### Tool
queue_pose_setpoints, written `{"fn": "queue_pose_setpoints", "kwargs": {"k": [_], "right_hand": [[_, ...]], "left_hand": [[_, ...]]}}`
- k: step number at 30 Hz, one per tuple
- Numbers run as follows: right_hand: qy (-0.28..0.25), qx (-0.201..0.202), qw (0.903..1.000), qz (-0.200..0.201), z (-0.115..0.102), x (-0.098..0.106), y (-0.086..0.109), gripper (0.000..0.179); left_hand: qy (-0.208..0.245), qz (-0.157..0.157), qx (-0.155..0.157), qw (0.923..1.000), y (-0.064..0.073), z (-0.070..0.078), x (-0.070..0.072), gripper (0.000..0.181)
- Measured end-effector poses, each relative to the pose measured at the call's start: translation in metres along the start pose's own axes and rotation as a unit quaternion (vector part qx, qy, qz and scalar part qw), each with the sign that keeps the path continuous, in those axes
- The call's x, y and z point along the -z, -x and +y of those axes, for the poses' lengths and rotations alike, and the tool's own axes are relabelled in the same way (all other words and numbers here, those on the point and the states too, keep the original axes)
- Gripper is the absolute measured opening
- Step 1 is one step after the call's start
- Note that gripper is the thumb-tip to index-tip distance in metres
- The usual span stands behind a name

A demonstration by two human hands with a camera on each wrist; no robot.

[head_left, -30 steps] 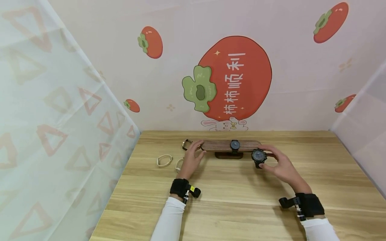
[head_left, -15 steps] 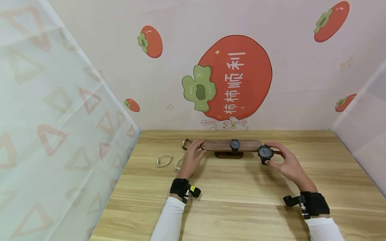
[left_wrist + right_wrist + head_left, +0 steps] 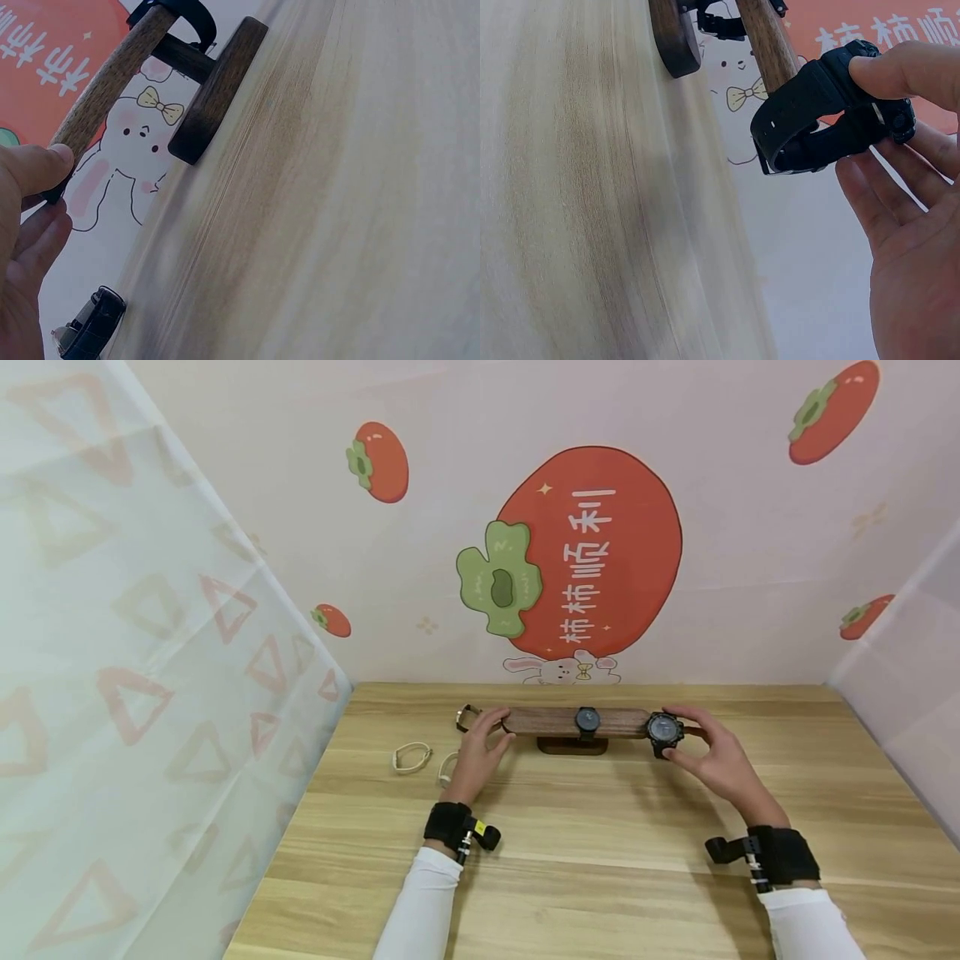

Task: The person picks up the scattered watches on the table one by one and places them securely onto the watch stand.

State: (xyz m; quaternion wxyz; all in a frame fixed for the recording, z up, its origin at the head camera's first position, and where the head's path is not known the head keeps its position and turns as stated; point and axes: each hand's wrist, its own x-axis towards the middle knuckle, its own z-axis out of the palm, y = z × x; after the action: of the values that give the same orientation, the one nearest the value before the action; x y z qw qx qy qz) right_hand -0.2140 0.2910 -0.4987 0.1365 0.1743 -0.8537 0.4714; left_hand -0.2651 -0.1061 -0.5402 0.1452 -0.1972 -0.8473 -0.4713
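Note:
A dark wooden watch stand [image 3: 543, 722] lies crosswise near the back of the table, its bar raised on a short post and base [image 3: 572, 746]. My left hand [image 3: 477, 760] grips the bar's left end between thumb and fingers, as the left wrist view also shows. One black watch [image 3: 587, 720] is strapped round the bar right of its middle. At the right end, my right hand [image 3: 716, 760] pinches a bulkier black watch [image 3: 665, 729] by its case. In the right wrist view its closed strap [image 3: 799, 101] meets the bar's end; whether the bar enters the loop I cannot tell.
Left of the stand lie a cream watch [image 3: 395, 762], a second pale watch [image 3: 446, 779] partly hidden by my left hand, and a dark-strapped watch [image 3: 462, 723] behind it. A printed backdrop wall [image 3: 720, 643] rises at the table's rear edge.
My right hand has carried the bulky black watch rightward from in front of the bar's right end, then slightly back toward the wall. My left hand keeps its grip on the stand.

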Motion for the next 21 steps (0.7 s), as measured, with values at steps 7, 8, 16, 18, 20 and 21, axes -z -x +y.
{"fn": "queue_pose_setpoints", "kwargs": {"k": [7,8,16,18,20,21], "right_hand": [[0.007,-0.029,0.9995,-0.011,0.004,0.0,-0.003,0.071],[0.007,-0.031,0.9994,-0.013,0.004,0.0,-0.004,0.071],[-0.005,-0.045,0.9988,-0.018,0.008,-0.003,-0.009,0.072],[-0.009,-0.047,0.9987,-0.019,0.009,-0.004,-0.01,0.072],[-0.009,-0.048,0.9986,-0.021,0.01,-0.006,-0.011,0.072],[-0.008,-0.048,0.9985,-0.022,0.01,-0.006,-0.011,0.072]], "left_hand": [[0.002,-0.003,0.004,1.0,0.0,-0.002,0.0,0.048],[0.002,-0.003,0.004,1.0,0.0,-0.002,0.0,0.048],[0.003,-0.008,0.008,0.9999,-0.001,0.0,0.001,0.049],[0.004,-0.008,0.009,0.9999,0.0,0.0,0.001,0.049],[0.007,-0.009,0.01,0.9999,0.0,0.0,0.001,0.049],[0.008,-0.009,0.01,0.9999,0.0,0.0,0.001,0.049]]}}
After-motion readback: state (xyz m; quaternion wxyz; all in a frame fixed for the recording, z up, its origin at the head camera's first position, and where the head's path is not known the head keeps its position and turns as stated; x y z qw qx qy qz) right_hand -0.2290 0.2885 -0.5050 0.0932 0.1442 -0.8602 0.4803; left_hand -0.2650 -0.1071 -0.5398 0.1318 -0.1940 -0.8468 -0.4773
